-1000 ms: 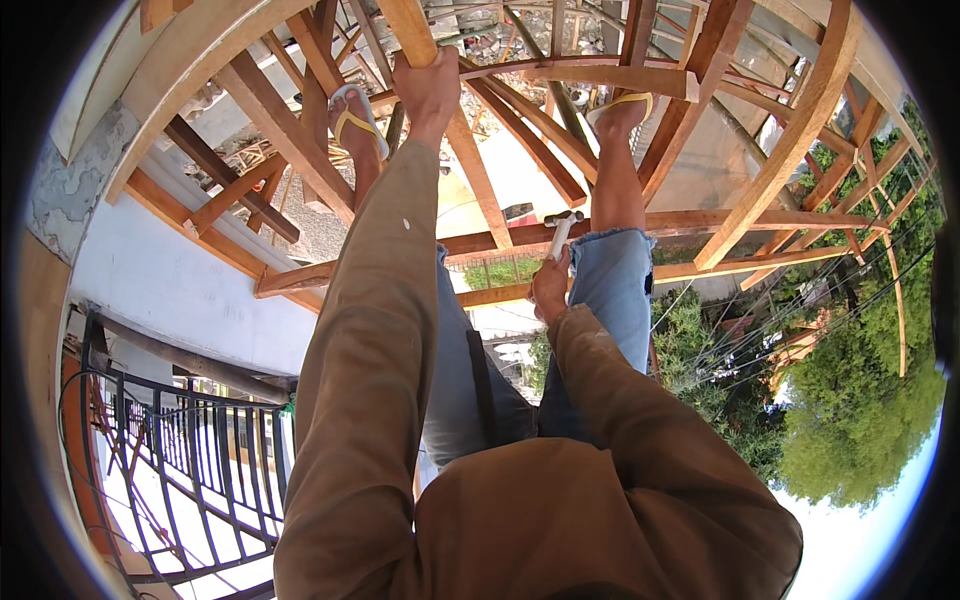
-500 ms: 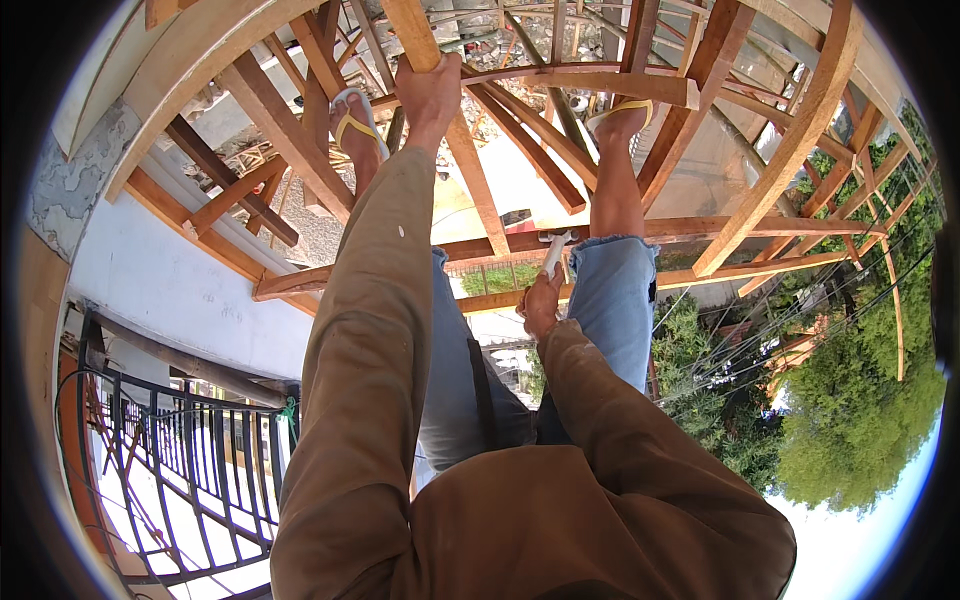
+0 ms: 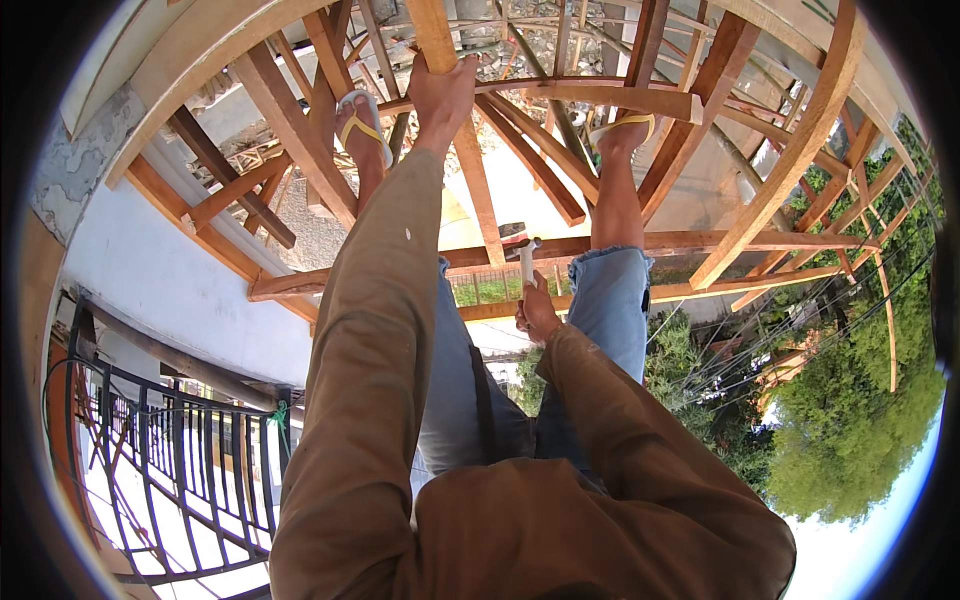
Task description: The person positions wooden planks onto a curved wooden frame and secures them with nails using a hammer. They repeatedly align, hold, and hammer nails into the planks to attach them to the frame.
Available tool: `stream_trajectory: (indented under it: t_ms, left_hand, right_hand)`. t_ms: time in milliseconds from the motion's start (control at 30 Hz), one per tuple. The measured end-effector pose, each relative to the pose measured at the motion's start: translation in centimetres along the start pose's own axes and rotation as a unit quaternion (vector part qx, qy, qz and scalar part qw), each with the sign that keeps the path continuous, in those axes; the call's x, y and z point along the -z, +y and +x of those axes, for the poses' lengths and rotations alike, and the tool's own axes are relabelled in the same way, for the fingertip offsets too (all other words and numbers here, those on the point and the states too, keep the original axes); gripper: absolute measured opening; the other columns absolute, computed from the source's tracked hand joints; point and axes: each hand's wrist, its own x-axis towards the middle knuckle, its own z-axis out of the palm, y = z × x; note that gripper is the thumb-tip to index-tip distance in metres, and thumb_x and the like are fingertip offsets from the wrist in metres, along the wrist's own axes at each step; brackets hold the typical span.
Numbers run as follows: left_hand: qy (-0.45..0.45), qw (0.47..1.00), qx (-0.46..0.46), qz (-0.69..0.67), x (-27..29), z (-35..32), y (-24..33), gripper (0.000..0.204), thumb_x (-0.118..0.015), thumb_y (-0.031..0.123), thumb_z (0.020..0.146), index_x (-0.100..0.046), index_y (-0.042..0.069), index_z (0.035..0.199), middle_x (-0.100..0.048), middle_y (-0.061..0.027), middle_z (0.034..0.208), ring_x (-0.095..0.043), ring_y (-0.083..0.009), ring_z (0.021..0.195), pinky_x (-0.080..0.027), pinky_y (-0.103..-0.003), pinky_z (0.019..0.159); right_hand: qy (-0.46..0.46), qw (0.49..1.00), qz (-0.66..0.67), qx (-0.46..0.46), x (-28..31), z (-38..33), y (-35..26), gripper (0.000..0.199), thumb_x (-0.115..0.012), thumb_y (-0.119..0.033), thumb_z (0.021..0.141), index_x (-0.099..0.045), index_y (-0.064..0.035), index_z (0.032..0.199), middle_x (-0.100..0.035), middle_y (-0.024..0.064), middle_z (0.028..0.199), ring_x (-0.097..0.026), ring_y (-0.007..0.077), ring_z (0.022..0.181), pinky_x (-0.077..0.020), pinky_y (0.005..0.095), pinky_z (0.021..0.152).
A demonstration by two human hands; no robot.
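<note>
My left hand is closed round a sloping wooden beam near the top middle. In my right hand, between my knees, is a hammer with a pale handle, held head up. The hammer's head appears just right of the beam's lower end, in front of a horizontal timber; whether it touches either cannot be told. My feet, in yellow-strapped flip-flops, are on the framing to either side.
Wooden framing spreads around me, with a curved timber at the right. Far below, rubble and ground show through the gaps. A black metal railing stands lower left beside a white wall. Wires and trees are at right.
My right hand and the hammer have shifted slightly left, and the hammer stands more upright, its head closer to the beam's lower end. My left hand keeps its hold on the beam.
</note>
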Motion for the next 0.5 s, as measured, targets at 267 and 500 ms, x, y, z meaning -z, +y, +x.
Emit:
stream_trajectory:
  t_ms: [267,500]
  left_hand:
    - [-0.031,1.000,-0.005,0.005,0.8,-1.4,2.7,0.045,-0.073,0.025,0.081,-0.059,-0.004,0.113,-0.072,-0.0205,0.096,-0.072,-0.0293,0.089,-0.056,-0.041,0.083]
    - [-0.041,0.999,-0.016,0.000,0.9,-0.5,0.9,0.048,-0.075,0.025,0.079,-0.060,-0.005,0.114,-0.072,-0.0192,0.096,-0.071,-0.0268,0.088,-0.055,-0.039,0.081]
  right_hand:
    - [-0.023,0.999,0.030,-0.018,1.5,-0.2,-1.5,0.050,-0.038,-0.027,0.109,-0.020,-0.0275,0.156,-0.045,0.0043,0.069,-0.040,0.0145,0.046,-0.0327,0.0339,0.040]
    - [0.014,1.000,0.022,0.013,0.3,0.0,-0.7,0.053,-0.040,-0.027,0.109,-0.019,-0.0290,0.158,-0.046,0.0048,0.068,-0.041,0.0157,0.046,-0.0362,0.0344,0.042]
